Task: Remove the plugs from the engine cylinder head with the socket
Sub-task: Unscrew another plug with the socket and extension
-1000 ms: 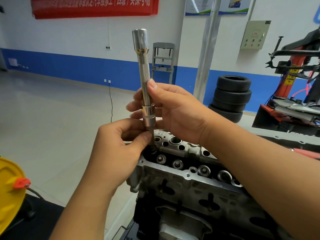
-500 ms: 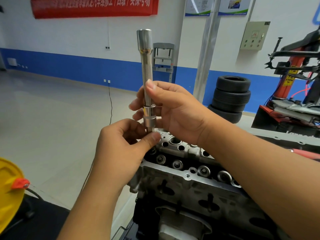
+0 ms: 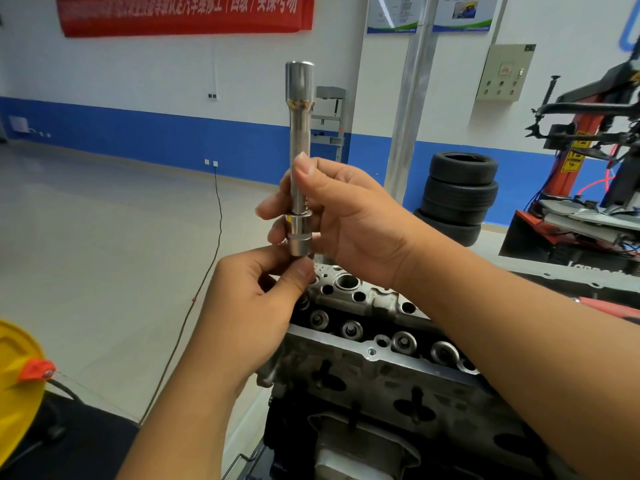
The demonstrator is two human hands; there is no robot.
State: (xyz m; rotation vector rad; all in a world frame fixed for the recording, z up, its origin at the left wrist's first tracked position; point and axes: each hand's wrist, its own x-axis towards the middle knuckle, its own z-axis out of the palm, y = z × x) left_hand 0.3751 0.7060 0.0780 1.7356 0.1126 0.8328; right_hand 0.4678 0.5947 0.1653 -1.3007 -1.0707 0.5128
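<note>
- A long, polished silver steel socket tool (image 3: 300, 157), with a wider cup at its top end and a short stepped socket at its bottom end, stands upright in the middle of the scene, raised just above the far left corner of the head.
- The grey cast-metal engine cylinder head (image 3: 374, 344) sits below it, running from the centre toward the near right, with round bores and a row of round valve caps along its top.
- The right hand (image 3: 349, 220) is closed around the lower half of the tool: the thumb lies along the near side of the shaft and the fingers wrap round the far side.
- The left hand (image 3: 256, 306) is curled just beneath, thumb and forefinger pinched together right at the bottom mouth of the socket; what they pinch is hidden by the fingertips, so I cannot tell whether a plug is there.
- Both bare forearms reach in from the near edge, the right one crossing over the head.
- At the near left, a bright yellow round plastic object (image 3: 15, 386) with an orange tab shows in part.
- A thin dark cable (image 3: 211, 251) trails across the pale floor toward the far wall.
- A stack of black rubber tyres (image 3: 457, 195) stands far right, beside a silver metal pillar (image 3: 408, 109).
- A red banner (image 3: 183, 12) hangs on the white and blue far wall.
- A red tyre-changing machine (image 3: 585, 174) stands at the far right edge.
</note>
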